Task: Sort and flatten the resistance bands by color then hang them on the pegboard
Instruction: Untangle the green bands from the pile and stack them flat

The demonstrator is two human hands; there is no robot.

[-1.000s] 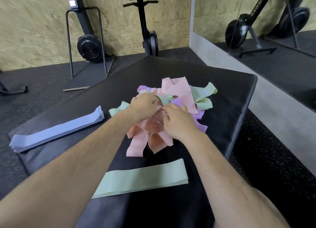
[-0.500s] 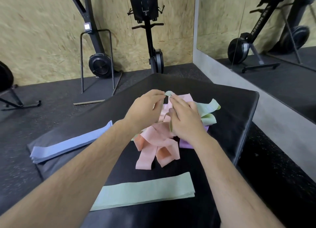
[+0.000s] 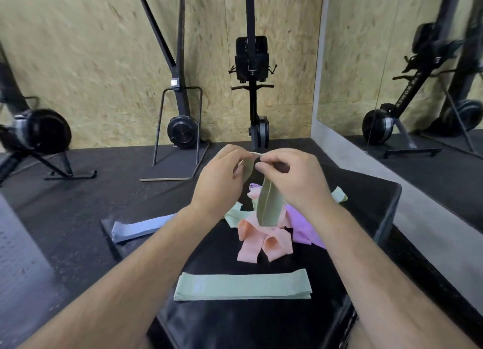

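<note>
Head view: at the centre of the frame both hands are raised above a black padded worktop (image 3: 217,246). The left hand (image 3: 219,184) and the right hand (image 3: 298,181) meet at the top of a sage-green resistance band (image 3: 269,207). Each grip pinches its upper edge between thumb and fingertips. The band hangs down from the hands as a folded loop, and its lower end reaches the tangled pile just below.

That pile lies right of centre on the worktop. In it, peach bands (image 3: 258,241) are at the front, a purple band (image 3: 304,227) is to the right, and loose green ends show at its left and far right.

Below the pile, toward the lower middle of the frame, lies a flattened stack of green bands (image 3: 243,287), well apart from the pile. At centre left a flattened stack of blue-grey bands (image 3: 138,227) lies along the worktop's edge, partly hidden by the left forearm.

A blurred grey perforated panel (image 3: 18,249) shows at the left edge. In the upper frame, rowing machines (image 3: 252,68) stand upright against a chipboard wall (image 3: 91,61), and a mirror (image 3: 392,61) fills the upper right.
</note>
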